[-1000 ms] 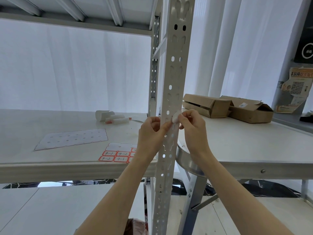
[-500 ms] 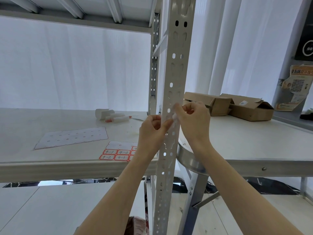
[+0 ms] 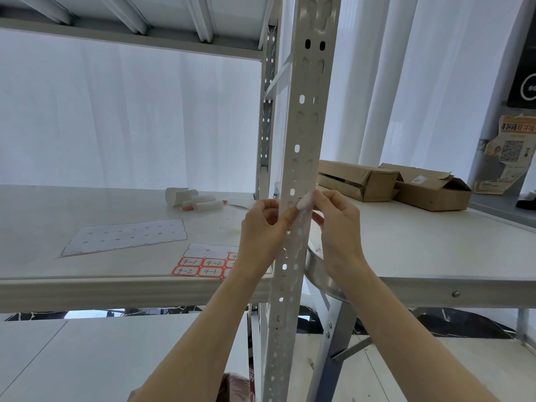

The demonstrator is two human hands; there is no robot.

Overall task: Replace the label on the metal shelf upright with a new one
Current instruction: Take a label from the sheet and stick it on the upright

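Note:
A pale grey perforated metal shelf upright [image 3: 301, 132] runs from top to bottom in the middle of the view. A small white label [image 3: 306, 202] curls off its front face at shelf height. My right hand [image 3: 339, 227] pinches that label between thumb and fingers. My left hand [image 3: 265, 227] grips the upright from the left, its thumb pressed on the front face just below the label. On the shelf board to the left lies a sheet of red-bordered labels [image 3: 203, 266] marked 4-1 and 4-2.
An empty white backing sheet [image 3: 124, 236] and several rolled paper scraps [image 3: 193, 200] lie on the shelf board [image 3: 87, 291]. Two open cardboard boxes [image 3: 391, 185] stand on the table at right. White curtains hang behind. Another shelf level sits overhead.
My right hand has shifted slightly up and right along the upright with the white label in its fingers. My left hand stays on the upright.

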